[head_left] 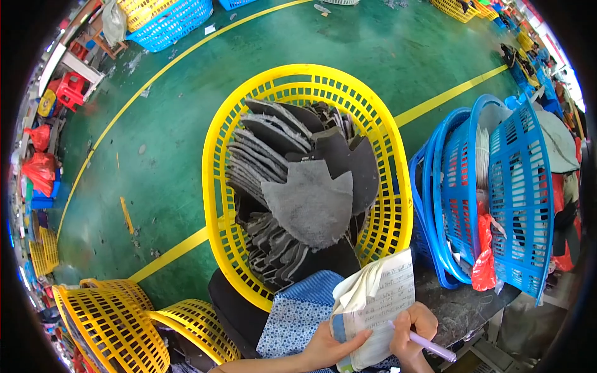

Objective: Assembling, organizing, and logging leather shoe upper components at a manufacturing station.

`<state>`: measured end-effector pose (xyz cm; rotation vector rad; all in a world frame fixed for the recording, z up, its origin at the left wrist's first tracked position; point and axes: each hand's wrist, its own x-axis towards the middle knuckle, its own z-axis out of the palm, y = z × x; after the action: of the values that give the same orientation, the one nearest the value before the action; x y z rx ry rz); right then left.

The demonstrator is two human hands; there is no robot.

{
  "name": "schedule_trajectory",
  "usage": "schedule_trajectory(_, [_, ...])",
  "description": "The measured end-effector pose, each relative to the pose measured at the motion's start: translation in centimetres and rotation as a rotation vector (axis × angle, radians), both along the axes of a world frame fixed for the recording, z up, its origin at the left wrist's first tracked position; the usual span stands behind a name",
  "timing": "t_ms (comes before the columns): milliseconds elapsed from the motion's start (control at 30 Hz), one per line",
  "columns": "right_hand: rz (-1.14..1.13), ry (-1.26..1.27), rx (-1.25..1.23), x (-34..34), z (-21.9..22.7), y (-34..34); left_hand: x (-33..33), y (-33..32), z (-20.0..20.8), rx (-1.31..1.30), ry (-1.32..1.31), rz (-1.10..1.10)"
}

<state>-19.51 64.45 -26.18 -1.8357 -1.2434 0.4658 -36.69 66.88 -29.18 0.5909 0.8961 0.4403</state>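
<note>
At the bottom of the view, my left hand (329,345) grips the lower left side of a notebook (398,287), its thumb across the page. The notebook lies open with handwritten lines, and its upper left pages are curled. A light purple pen (439,349) is pinched in my right hand (415,329) over the lower right of the page. Just beyond stands a yellow plastic basket (214,155) holding several stacks of cut grey fabric pieces. On top lies one light grey fuzzy piece (314,205) with a notched outline. Blue patterned cloth (298,314) covers my lap.
Blue baskets (516,199) lean on their sides at the right, with a red plastic bag (484,255) hanging among them. Yellow baskets (112,326) sit at the lower left. Green floor (168,149) with yellow lines stretches beyond. More baskets (171,25) stand at the far left.
</note>
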Motion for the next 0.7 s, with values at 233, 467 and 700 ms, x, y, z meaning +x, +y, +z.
schedule_trajectory(233, [0.03, -0.02, -0.042, 0.6, 0.1, 0.7, 0.6, 0.0, 0.4, 0.031, 0.054, 0.036])
schedule_trajectory(467, [-0.108, 0.387, 0.243, 3.3, -2.8, -3.0, 0.3, 0.4, -1.0, -0.05, 0.076, -0.065])
schedule_trajectory(700, [-0.213, 0.791, 0.105, 8.8, -2.7, 10.1, -5.6, 5.0, -2.4, 0.03, 0.276, 0.439])
